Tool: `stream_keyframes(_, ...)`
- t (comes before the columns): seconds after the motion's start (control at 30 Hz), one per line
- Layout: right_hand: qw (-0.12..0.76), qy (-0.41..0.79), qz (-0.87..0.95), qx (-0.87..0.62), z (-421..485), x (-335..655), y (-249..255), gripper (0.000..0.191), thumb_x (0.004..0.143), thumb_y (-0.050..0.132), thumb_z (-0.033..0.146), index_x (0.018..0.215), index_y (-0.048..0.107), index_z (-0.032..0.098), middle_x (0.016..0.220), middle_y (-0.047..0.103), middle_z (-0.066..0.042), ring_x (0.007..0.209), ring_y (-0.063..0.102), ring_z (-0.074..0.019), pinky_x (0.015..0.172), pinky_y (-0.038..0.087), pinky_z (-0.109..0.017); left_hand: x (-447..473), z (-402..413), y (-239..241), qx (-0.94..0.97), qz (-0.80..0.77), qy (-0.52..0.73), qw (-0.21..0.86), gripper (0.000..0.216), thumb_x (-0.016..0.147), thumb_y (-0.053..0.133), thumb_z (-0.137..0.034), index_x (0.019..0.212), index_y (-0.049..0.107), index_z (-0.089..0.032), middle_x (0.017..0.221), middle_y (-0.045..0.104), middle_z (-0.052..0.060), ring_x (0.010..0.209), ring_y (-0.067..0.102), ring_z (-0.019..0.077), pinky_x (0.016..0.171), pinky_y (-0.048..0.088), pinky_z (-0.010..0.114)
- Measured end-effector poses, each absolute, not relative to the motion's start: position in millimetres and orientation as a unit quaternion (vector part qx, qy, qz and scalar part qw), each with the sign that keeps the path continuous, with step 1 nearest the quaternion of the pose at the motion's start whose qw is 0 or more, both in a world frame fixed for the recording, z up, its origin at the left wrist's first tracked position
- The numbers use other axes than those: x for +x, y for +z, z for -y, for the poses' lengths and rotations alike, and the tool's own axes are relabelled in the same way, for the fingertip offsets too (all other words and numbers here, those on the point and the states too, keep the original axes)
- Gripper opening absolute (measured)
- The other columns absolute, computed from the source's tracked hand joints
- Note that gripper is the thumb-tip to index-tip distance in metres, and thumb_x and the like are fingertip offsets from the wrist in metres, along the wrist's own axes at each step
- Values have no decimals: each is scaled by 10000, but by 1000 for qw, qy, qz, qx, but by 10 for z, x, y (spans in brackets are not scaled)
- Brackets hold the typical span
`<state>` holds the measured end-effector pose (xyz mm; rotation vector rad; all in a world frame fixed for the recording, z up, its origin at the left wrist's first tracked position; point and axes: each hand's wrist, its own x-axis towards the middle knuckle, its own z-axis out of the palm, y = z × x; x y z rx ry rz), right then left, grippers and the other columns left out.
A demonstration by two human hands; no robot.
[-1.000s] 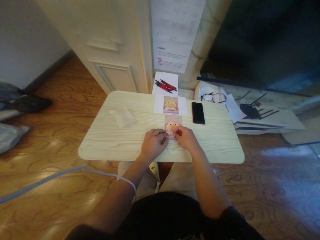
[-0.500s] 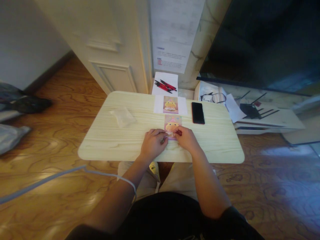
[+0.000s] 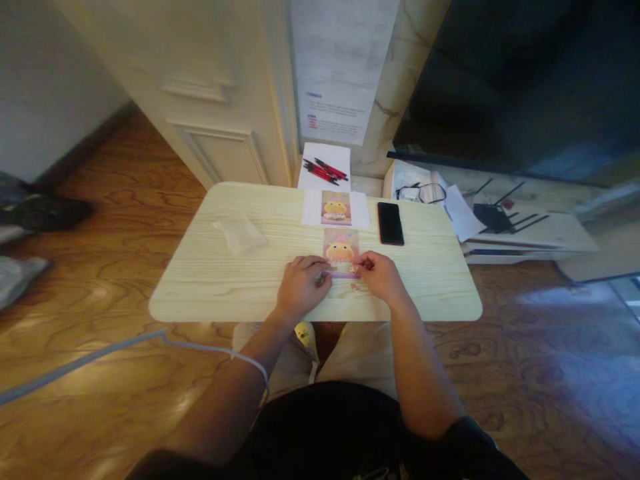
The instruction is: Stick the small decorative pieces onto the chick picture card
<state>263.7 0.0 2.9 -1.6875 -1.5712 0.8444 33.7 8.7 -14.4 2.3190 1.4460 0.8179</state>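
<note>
A small picture card with a yellow cartoon figure in a pink hat lies near the front middle of the table. My left hand rests at its lower left edge, fingers curled towards the thumb; what they may hold is hidden. At the lower right edge, my right hand has its thumb and fingers pinched together, on something too small to name. Small pinkish bits show on the table below that pinch. A matching picture lies on white paper behind the card.
The pale wooden table also bears a black phone at right and a clear plastic bag at left. Behind it, several red and black pens lie on paper. A grey cord hangs by my left forearm.
My right hand has drawn back to the right from the card, uncovering more of its lower part and the small bits. My left hand stays at the card's left edge. The view has shifted slightly.
</note>
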Motion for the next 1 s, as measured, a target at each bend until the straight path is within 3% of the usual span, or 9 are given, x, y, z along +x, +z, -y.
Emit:
stream_keyframes(0.53, 296, 329, 585, -679, 138, 3004, 112, 96, 808, 704, 225, 894, 747, 220, 855, 771, -10, 776, 686, -162, 734, 520, -284, 359, -76, -136, 802, -510, 278, 138, 210, 910, 605, -280, 1034, 774, -273, 1190, 748, 15, 1114, 634, 259, 993, 481, 457)
stream_keyframes(0.77, 317, 260, 601, -686, 109, 3187, 190, 143, 835, 662, 225, 944, 756, 219, 921, 772, -31, 792, 665, -176, 773, 519, -318, 361, -73, -131, 803, -510, 275, 138, 221, 907, 607, -290, 1052, 774, -279, 1183, 747, 36, 1123, 634, 272, 995, 484, 475)
stream_keyframes(1.0, 283, 243, 615, -695, 214, 3297, 120, 142, 841, 687, 220, 958, 767, 223, 921, 759, -31, 752, 630, -169, 753, 502, -317, 351, -86, -152, 807, -504, 277, 136, 225, 909, 606, -291, 1060, 770, -265, 1183, 747, 32, 1115, 636, 260, 1003, 483, 464)
